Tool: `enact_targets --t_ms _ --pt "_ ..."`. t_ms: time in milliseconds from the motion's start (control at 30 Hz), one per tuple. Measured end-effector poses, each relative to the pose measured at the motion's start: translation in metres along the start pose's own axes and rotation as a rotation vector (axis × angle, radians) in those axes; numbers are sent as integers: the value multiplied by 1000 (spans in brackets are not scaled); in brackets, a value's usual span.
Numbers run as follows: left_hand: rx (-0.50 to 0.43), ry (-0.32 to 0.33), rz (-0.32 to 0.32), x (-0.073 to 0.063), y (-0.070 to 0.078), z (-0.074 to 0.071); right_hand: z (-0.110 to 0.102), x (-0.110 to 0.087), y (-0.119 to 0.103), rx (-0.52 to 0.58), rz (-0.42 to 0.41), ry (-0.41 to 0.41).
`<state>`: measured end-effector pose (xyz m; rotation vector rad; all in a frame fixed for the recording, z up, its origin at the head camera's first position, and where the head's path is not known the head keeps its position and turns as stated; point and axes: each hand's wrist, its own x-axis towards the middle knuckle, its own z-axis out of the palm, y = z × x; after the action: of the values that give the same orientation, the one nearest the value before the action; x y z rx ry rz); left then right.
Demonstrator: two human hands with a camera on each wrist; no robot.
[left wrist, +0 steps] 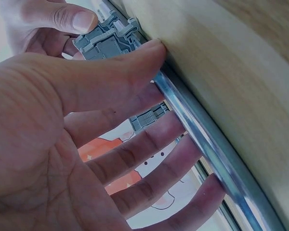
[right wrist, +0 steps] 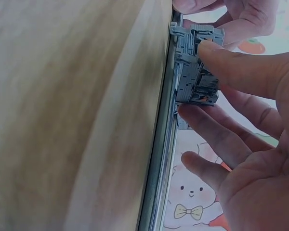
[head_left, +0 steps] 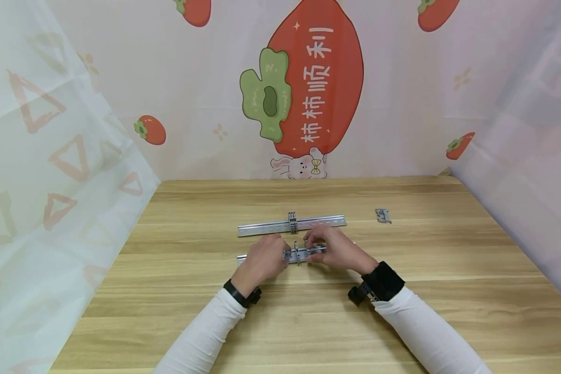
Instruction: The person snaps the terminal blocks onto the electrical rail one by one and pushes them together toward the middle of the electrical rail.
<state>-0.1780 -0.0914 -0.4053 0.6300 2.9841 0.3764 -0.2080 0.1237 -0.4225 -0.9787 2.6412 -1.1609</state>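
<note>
A metal DIN rail (head_left: 241, 258) lies on the wooden table, and my left hand (head_left: 265, 254) holds it, thumb on the near side and fingers along the far side. My right hand (head_left: 333, 248) pinches a grey terminal block (right wrist: 201, 85) at the rail, thumb across its outer face. Between the two hands, another grey terminal block (head_left: 297, 253) stands upright across the same rail. Whether the pinched block is fully seated on the rail cannot be told.
Behind the hands lies a second DIN rail (head_left: 264, 228) with grey terminal blocks (head_left: 292, 223) standing close together near its middle. A loose terminal block (head_left: 383, 215) lies flat farther right on the table (head_left: 308, 322). A printed curtain (head_left: 205, 93) borders the table's back.
</note>
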Motion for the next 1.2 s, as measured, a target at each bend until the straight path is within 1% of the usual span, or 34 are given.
enact_targets --t_ms 233,567,767,967,1200 --pt "1 10 5 0 -1 0 -1 0 1 -43 -55 -5" --pt "-13 -1 -4 0 0 0 -2 1 1 -120 -141 -1" --pt "-6 8 -1 0 -1 0 -1 1 2 -141 -138 0" --pt "-9 2 0 0 -1 0 0 1 2 -117 -106 -6" --pt "-3 6 -3 0 -1 0 0 2 4 -142 -130 6"
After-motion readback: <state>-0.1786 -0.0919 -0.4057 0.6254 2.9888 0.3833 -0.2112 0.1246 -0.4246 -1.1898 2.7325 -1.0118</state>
